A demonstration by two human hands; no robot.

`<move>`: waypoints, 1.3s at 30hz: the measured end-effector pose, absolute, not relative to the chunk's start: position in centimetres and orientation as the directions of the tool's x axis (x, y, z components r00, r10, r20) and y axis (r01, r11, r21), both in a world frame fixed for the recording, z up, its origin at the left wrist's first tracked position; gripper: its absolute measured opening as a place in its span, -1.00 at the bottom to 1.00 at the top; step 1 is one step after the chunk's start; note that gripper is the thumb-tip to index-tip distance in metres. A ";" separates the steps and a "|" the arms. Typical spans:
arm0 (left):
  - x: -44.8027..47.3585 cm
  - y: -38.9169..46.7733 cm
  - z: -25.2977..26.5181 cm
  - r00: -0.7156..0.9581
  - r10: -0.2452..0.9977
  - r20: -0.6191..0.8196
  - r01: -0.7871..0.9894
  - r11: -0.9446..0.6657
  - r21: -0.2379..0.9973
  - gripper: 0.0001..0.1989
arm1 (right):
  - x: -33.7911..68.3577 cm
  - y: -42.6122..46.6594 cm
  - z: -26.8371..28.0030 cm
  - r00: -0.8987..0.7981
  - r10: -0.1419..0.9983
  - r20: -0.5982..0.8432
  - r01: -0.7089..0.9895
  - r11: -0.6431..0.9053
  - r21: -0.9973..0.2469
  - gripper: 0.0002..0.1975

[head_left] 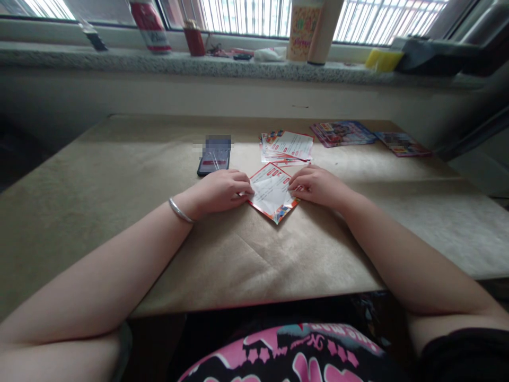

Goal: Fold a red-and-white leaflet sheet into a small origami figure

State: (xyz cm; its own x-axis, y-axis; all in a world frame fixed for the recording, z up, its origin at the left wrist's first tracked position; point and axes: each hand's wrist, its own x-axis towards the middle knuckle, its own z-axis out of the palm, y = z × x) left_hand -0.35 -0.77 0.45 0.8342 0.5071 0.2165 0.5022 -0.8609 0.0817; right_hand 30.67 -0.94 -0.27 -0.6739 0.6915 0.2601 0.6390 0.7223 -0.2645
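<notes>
A white printed paper sheet [270,191] with a red and multicoloured border lies turned cornerwise on the table in front of me. My left hand [225,190] pinches its left corner, fingers pressed together. At the opposite corner my right hand [318,185] has its fingers curled onto the paper's edge. Just beyond the sheet rests a fanned pile of similar printed sheets [292,146]. Near my left fingers a dark phone [215,156] lies on the tabletop.
The table [119,175] has a tan cover. Colourful printed booklets [344,132] and another small stack [402,144] lie at the back right. On the stone windowsill [238,66] stand a red can [150,26], a patterned carton [303,32] and a yellow object [384,60].
</notes>
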 end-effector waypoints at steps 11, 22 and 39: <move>-0.9 -1.1 1.9 0.790 0.601 0.126 0.610 -0.790 -0.056 -0.71 | 32.5 -0.9 1.0 -0.728 0.663 0.175 0.594 0.738 -0.321 -0.75; -0.9 -0.8 1.7 0.734 0.668 0.126 0.678 -0.733 -0.058 -0.71 | 32.5 -1.3 1.3 -0.737 0.657 0.160 0.621 0.751 -0.223 -0.82; -0.6 -1.2 2.2 0.651 0.753 0.100 0.759 -0.649 -0.054 -0.70 | 32.6 -0.6 0.6 -0.698 0.691 0.187 0.665 0.722 -0.188 -0.78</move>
